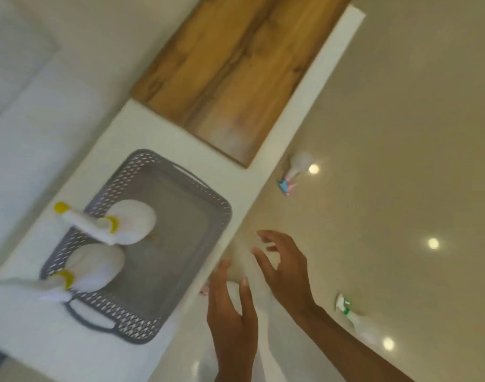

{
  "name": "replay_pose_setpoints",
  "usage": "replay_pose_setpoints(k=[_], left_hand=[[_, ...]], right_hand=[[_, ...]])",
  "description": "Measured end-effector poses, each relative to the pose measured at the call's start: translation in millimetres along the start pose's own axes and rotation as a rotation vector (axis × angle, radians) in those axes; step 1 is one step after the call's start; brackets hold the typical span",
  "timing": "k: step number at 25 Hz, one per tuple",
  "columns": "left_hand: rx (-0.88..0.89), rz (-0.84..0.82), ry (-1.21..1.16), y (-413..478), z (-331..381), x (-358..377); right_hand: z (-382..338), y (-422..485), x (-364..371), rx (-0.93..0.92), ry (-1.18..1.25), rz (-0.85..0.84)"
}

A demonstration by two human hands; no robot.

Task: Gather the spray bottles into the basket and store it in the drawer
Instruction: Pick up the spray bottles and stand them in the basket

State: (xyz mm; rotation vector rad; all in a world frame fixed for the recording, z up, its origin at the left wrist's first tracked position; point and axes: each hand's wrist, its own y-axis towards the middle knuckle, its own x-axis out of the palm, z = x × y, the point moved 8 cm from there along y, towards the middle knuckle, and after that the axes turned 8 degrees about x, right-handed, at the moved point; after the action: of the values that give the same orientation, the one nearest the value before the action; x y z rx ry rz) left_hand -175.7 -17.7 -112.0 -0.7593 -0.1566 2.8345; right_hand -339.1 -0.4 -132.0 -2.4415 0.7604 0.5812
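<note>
A grey perforated basket [180,216] sits on the white counter [120,125]. Two white spray bottles with yellow collars stand in its left end, one farther [131,221] and one nearer [95,267]. A blurred pale spray bottle [240,260] with a pink tip hangs at the counter's edge. My left hand [230,315] wraps it between thumb and forefinger, and my right hand [287,268] hovers beside it with fingers spread. On the floor lie a bottle with a blue and pink trigger [295,169] and a bottle with a green trigger [354,315].
A wooden board [230,70] lies on the counter beyond the basket. The glossy beige floor [401,133] to the right shows bright light reflections. The whole view is tilted and motion-blurred.
</note>
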Motion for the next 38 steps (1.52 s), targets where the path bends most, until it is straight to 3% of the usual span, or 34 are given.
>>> replay_pose_setpoints(k=[7, 15, 23, 27, 30, 32, 34, 38], left_hand=[[0.303, -0.454, 0.24, -19.1, 41.0, 143.9], [0.42, -0.697, 0.405, -36.2, 70.1, 251.5], [0.468, -0.75, 0.772, 14.7, 67.8, 304.8], [0.439, -0.792, 0.874, 55.8, 50.3, 333.2], [0.415, -0.826, 0.905, 94.2, 31.4, 363.8], [0.359, -0.797, 0.872, 117.6, 13.6, 388.6], [0.192, -0.714, 0.815, 135.5, -13.5, 406.4], [-0.074, -0.603, 0.649, 151.8, -61.6, 452.4]], right_hand=[[151.0, -48.1, -124.4, 0.232, -0.018, 0.185], [252.9, -85.9, -211.8, 0.407, -0.048, 0.259], [214.6, 45.9, -223.6, 0.095, -0.305, 0.099], [208.0, 164.2, -179.4, -0.002, -0.517, -0.172], [224.1, 243.8, -129.5, -0.128, -0.806, -0.396], [246.1, 293.4, -93.1, -0.21, -1.006, -0.512], [266.9, 337.0, -61.7, -0.265, -1.147, -0.583], [291.0, 425.4, -3.8, -0.441, -1.355, -0.609]])
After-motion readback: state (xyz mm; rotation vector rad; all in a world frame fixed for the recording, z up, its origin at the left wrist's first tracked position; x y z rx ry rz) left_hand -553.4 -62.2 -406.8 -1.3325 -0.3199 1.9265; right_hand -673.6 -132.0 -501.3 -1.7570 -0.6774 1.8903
